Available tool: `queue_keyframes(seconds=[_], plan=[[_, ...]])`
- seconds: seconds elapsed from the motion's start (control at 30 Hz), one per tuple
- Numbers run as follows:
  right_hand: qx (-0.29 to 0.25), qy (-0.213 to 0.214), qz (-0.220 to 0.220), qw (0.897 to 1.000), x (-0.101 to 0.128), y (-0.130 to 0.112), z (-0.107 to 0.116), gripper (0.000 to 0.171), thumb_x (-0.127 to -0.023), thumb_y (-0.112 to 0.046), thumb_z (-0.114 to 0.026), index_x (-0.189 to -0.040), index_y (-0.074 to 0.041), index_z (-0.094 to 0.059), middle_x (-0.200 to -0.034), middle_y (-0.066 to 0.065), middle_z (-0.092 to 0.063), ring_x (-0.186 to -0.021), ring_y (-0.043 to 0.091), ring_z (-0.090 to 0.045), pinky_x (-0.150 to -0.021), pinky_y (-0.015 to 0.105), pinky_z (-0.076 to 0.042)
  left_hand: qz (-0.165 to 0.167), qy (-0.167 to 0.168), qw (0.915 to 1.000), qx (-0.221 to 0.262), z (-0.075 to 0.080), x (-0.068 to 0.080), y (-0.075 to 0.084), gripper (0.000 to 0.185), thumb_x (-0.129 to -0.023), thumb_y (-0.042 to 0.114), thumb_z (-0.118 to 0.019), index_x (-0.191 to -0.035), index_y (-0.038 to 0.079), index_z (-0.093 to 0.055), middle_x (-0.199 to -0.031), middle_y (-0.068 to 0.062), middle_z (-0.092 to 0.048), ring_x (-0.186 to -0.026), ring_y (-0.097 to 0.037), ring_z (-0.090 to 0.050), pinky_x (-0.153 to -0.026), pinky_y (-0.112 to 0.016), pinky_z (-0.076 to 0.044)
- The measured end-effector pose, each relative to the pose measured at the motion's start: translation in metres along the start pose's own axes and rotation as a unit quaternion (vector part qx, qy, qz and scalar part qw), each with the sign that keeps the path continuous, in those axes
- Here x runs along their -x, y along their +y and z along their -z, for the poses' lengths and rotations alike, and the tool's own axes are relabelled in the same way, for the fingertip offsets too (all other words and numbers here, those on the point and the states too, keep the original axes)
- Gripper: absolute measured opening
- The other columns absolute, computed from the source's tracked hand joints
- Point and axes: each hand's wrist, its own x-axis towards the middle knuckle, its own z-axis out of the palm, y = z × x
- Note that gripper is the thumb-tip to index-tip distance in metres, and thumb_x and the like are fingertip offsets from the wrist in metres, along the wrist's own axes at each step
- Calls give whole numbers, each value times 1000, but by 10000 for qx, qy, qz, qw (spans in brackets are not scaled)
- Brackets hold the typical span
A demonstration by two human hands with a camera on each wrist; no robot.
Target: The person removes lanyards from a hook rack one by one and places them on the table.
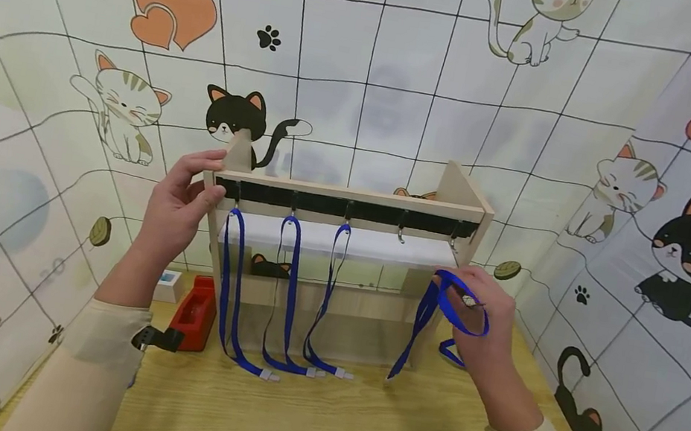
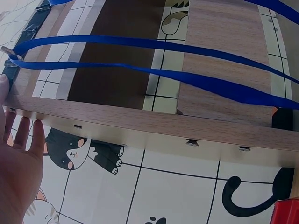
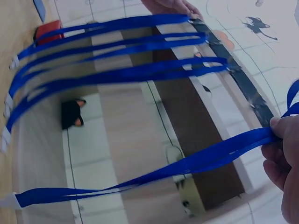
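Observation:
A pale wooden shelf rack (image 1: 349, 193) has a black strip (image 1: 320, 204) with several metal hooks along its top front. Three blue lanyards hang from the left hooks, such as the leftmost lanyard (image 1: 226, 272), their white clips lying on the table. My left hand (image 1: 173, 207) grips the rack's upper left corner, thumb in front and fingers along the outer side. My right hand (image 1: 486, 313) pinches another blue lanyard (image 3: 187, 163) near its upper loop, just below the rightmost hook (image 1: 453, 243). That lanyard's strap dangles beside the rack's right side, apart from the hooks.
On the wood-patterned table (image 1: 285, 424), a red holder (image 1: 194, 316) and a small white box (image 1: 168, 287) stand left of the rack. More blue strap (image 1: 453, 352) lies behind my right hand. A cat-print curtain (image 1: 362, 112) surrounds the table's back and sides.

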Motion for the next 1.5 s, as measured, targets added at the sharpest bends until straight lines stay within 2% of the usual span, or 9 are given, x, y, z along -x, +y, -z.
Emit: queue_keyframes(seconds=[0.3,0.57,0.7,0.77,0.83,0.93,1.03,1.1,1.5], plan=[[966,-90,-933,9909,0,2,46,24,-98,9,-78,-117,-3,-86,-105,10,-77,-92,-2,-63,-78,6,-48,-20,-17,10000,-75,1,-1,1,34,-109,0,-68,-143,1,-64,-163,-8,-57,-144,-22,-58,-109,-23,-53],[1640,161,-787,9832,2,18,79,21,-95,10,-82,-111,-3,-86,-99,11,-77,-89,-15,-60,-74,1,-45,-3,-20,10000,-17,0,0,1,34,-109,0,-67,-143,0,-64,-163,-9,-56,-146,-25,-56,-111,-23,-51],[1858,378,-1086,9758,5,28,95,14,-97,5,-82,-109,-3,-86,-96,-9,-75,-83,-15,-60,-72,3,-44,30,-10,10000,1,-1,0,1,35,-109,0,-67,-143,0,-64,-163,-8,-56,-146,-25,-56,-111,-23,-52],[2032,441,-1388,9683,6,33,103,13,-100,0,-81,-111,-5,-85,-95,-20,-70,-80,-14,-60,-70,6,-42,48,-5,10000,-6,-1,1,1,35,-109,0,-67,-144,1,-64,-163,-8,-56,-146,-25,-56,-111,-23,-51],[2231,491,-1693,9587,6,37,109,12,-102,-4,-80,-113,-6,-84,-93,-23,-67,-79,-13,-58,-69,7,-41,63,5,10000,-8,-1,1,2,35,-109,0,-67,-144,1,-64,-163,-8,-56,-146,-27,-56,-111,-23,-51],[2447,525,-2029,9467,6,45,118,14,-105,-5,-77,-117,-5,-82,-94,-10,-72,-80,-14,-55,-69,5,-39,79,28,10000,-25,-1,1,2,35,-109,0,-67,-144,1,-64,-163,-8,-56,-146,-28,-56,-111,-23,-52],[2562,478,-2218,9396,5,53,126,15,-107,-4,-72,-119,-2,-80,-101,9,-77,-82,-16,-53,-71,2,-39,95,46,9999,-21,-1,0,2,35,-109,1,-67,-144,1,-64,-163,-8,-56,-146,-27,-56,-110,-22,-52],[2623,432,-2294,9363,5,58,130,16,-108,-4,-69,-120,-1,-79,-106,16,-78,-82,-17,-52,-72,0,-39,102,46,9999,13,-1,0,2,35,-109,1,-68,-144,1,-64,-163,-8,-56,-145,-25,-56,-110,-23,-52],[2780,172,-2541,9262,14,78,141,18,-110,-8,-67,-123,0,-77,-112,20,-77,-86,-12,-50,-73,-1,-37,75,54,9999,64,-1,1,1,35,-109,0,-68,-144,0,-63,-163,-9,-56,-148,-25,-53,-111,-23,-52]])
